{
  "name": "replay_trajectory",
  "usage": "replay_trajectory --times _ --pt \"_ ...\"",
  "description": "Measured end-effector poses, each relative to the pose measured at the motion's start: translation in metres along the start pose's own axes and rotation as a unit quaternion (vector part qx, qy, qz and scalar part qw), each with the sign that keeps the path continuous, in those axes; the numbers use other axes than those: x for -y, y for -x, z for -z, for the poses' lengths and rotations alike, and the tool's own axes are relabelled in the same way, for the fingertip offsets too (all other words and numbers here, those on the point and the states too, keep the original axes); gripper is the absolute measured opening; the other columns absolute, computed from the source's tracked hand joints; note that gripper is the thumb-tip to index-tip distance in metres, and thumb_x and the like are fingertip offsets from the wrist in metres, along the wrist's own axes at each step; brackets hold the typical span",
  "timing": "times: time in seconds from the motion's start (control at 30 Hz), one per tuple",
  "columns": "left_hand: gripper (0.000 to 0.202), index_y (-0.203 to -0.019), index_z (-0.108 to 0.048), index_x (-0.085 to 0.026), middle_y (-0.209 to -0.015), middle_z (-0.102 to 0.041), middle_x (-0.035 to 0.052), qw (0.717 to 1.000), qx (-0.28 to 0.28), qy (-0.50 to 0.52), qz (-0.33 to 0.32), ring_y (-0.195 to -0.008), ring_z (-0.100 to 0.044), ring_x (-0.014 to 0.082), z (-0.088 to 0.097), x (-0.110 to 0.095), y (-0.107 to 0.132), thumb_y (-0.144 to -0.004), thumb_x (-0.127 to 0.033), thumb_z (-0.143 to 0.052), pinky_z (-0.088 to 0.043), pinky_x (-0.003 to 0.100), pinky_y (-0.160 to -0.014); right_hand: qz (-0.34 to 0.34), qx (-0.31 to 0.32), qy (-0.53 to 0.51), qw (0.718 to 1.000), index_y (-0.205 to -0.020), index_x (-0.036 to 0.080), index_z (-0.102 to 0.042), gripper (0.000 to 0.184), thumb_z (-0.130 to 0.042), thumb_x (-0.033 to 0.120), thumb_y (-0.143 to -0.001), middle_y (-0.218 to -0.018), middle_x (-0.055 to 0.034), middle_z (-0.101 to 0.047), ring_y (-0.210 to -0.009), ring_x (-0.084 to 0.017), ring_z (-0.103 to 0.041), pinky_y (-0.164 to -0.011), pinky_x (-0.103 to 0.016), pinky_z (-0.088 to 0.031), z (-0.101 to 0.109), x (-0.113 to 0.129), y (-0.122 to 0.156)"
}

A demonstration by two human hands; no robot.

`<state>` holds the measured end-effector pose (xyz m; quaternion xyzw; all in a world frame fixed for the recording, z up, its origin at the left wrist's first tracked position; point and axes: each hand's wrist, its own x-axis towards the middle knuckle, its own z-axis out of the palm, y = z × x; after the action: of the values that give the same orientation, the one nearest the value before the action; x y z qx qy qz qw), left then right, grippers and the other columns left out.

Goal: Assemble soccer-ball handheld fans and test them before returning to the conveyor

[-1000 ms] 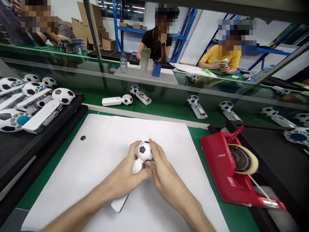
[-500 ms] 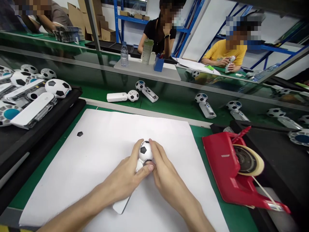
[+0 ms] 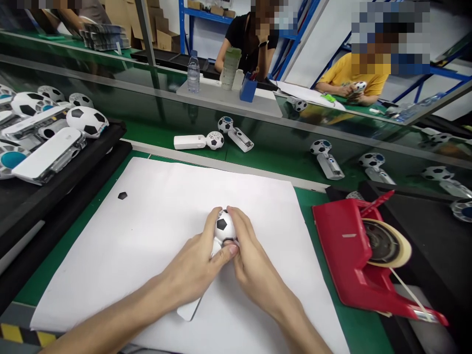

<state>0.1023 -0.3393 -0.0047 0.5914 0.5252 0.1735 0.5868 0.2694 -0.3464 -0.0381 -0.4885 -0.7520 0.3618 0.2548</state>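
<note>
Both hands hold a small hand-held fan with a football-patterned head (image 3: 224, 226) and a white handle (image 3: 190, 309) over a white sheet (image 3: 155, 231). My left hand (image 3: 195, 268) wraps the neck and handle from the left, thumb pressed below the ball head. My right hand (image 3: 250, 260) closes on the head from the right, fingers curled round it. The handle's lower end pokes out under my left hand. A small black hexagon piece (image 3: 122, 195) lies loose on the sheet to the far left.
A red tape dispenser (image 3: 363, 255) stands at the right. A black tray (image 3: 55, 167) at the left holds several football fans. More fans (image 3: 214, 141) lie on the green conveyor (image 3: 280, 157) behind. Three people sit beyond it.
The hands stay closed on the fan in much the same grip. The view has shifted a little, so the hands and fan sit slightly higher and to the right.
</note>
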Motion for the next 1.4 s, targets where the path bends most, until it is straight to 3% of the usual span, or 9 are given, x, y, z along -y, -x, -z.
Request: replay_trajectory --times 0.1,0.3,0.43,0.6,0.8,1.03,1.4 --pt "0.063 -0.154 -0.012 -0.028 -0.105 -0.068 0.0067 1.0 -0.019 0.009 -0.014 -0.102 -0.064 0.0295 -0.004 0.001 0.001 -0.1 -0.042 -0.041 -0.045 0.044 -0.092 0.037 -0.042 0.023 0.998 -0.154 0.024 -0.019 0.068 -0.036 0.003 -0.091 -0.158 -0.0113 -0.026 -0.147 -0.021 -0.028 -0.118 -0.045 -0.037 -0.006 -0.003 0.0" --pt "0.063 -0.152 -0.013 -0.026 -0.104 -0.068 0.0055 0.999 -0.028 0.009 -0.045 -0.097 -0.065 0.0267 -0.008 0.005 0.0 -0.099 -0.038 -0.044 -0.047 0.039 -0.086 0.083 -0.092 0.049 0.991 -0.15 0.017 -0.03 0.061 -0.039 0.003 -0.09 -0.151 -0.0161 -0.036 -0.142 -0.024 -0.037 -0.113 -0.046 -0.044 -0.008 -0.006 0.001" --pt "0.066 -0.151 -0.012 -0.029 -0.101 -0.067 0.0033 0.999 -0.016 -0.017 -0.032 -0.075 -0.061 0.0218 -0.004 0.004 0.0 -0.097 -0.042 -0.048 -0.046 0.035 -0.071 0.079 -0.072 0.031 0.994 -0.151 0.018 -0.028 0.061 -0.038 0.004 -0.093 -0.153 -0.016 -0.032 -0.141 -0.024 -0.037 -0.109 -0.043 -0.049 -0.006 -0.007 0.002" --pt "0.073 -0.154 -0.004 -0.034 -0.112 -0.06 0.0057 0.999 0.013 0.037 -0.009 -0.068 -0.057 0.0168 0.001 0.003 0.0 -0.097 -0.051 -0.046 -0.05 0.032 -0.065 0.083 -0.076 0.047 0.993 -0.156 0.024 -0.022 0.061 -0.037 0.009 -0.099 -0.155 -0.0142 -0.031 -0.144 -0.023 -0.034 -0.115 -0.045 -0.042 -0.007 -0.009 0.0" --pt "0.066 -0.153 -0.006 -0.039 -0.103 -0.054 0.0027 0.998 0.025 0.065 0.004 -0.07 -0.054 0.0154 0.005 0.005 0.0 -0.098 -0.054 -0.04 -0.053 0.031 -0.064 0.086 -0.09 0.004 0.992 -0.156 0.033 -0.025 0.057 -0.044 0.021 -0.103 -0.156 -0.0088 -0.034 -0.144 -0.024 -0.037 -0.114 -0.043 -0.043 -0.007 -0.017 -0.001" --pt "0.057 -0.151 -0.012 -0.039 -0.095 -0.05 0.0009 0.995 0.038 0.088 0.009 -0.071 -0.054 0.0153 0.009 0.005 0.0 -0.1 -0.053 -0.034 -0.053 0.029 -0.06 0.099 -0.094 -0.005 0.991 -0.153 0.036 -0.033 0.058 -0.055 0.025 -0.1 -0.151 -0.0057 -0.041 -0.14 -0.022 -0.042 -0.115 -0.04 -0.042 0.0 -0.02 -0.003" --pt "0.051 -0.148 -0.017 -0.04 -0.085 -0.052 -0.002 0.997 0.024 0.078 0.01 -0.068 -0.055 0.0161 0.007 0.005 -0.002 -0.101 -0.051 -0.034 -0.051 0.028 -0.058 0.042 -0.055 0.01 0.998 -0.151 0.029 -0.039 0.058 -0.06 0.034 -0.097 -0.156 -0.0068 -0.039 -0.14 -0.023 -0.044 -0.115 -0.041 -0.042 0.008 -0.012 -0.002"
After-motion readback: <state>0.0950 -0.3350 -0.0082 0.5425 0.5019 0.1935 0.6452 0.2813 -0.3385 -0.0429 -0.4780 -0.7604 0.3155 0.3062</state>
